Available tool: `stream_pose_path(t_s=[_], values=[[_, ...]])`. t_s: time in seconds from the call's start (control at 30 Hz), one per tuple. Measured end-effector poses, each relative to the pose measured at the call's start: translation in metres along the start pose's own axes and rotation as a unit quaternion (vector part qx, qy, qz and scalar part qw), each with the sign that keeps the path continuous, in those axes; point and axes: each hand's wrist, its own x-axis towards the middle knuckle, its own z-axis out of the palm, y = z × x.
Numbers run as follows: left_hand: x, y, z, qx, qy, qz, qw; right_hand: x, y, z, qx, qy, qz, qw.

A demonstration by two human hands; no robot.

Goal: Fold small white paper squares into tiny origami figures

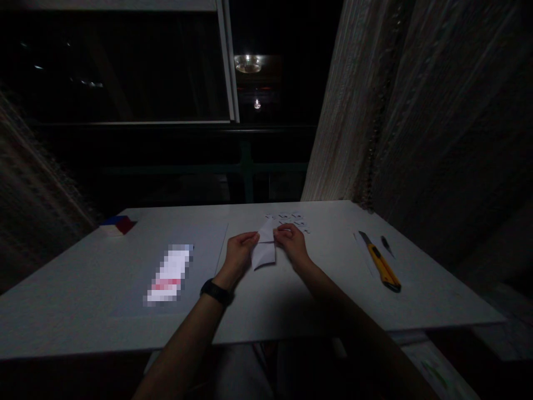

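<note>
A small piece of white folded paper [264, 251] is held just above the white table [291, 311], near its middle. My left hand [239, 253] pinches the paper's left edge, fingers closed; a dark watch sits on that wrist. My right hand [293, 244] pinches the right edge, fingers closed too. Both hands meet at a crease across the paper. Several small white folded pieces [287, 220] lie just behind the hands.
A yellow utility knife [381, 264] lies at the right with a thin dark tool [387, 245] beside it. A white and red printed slip [169, 275] lies on a sheet at left. A red and blue block [117, 224] sits at the far left corner. Curtains hang at right.
</note>
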Motion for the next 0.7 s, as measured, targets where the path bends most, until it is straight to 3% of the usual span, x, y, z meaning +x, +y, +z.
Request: stream_pose_path(t_s=[0.17,0.43,0.57,0.7], values=[[0.0006,-0.0003,-0.0012,-0.014,0.006,-0.003,1.0,-0.0016,0.0014,0.003,-0.012,-0.03,-0.006,0.999],[0.0012,-0.0003,-0.0014,0.028,0.023,0.022,0.999,-0.0012,-0.0004,0.0018,-0.073,-0.006,-0.062,0.995],[0.0007,0.0004,-0.0006,0.027,0.023,0.019,0.999,-0.0013,0.0001,0.001,-0.108,-0.029,-0.059,0.992],[-0.0001,0.0001,0.0001,0.012,0.003,0.008,1.0,-0.0017,-0.0006,0.0018,-0.08,-0.024,-0.037,0.996]])
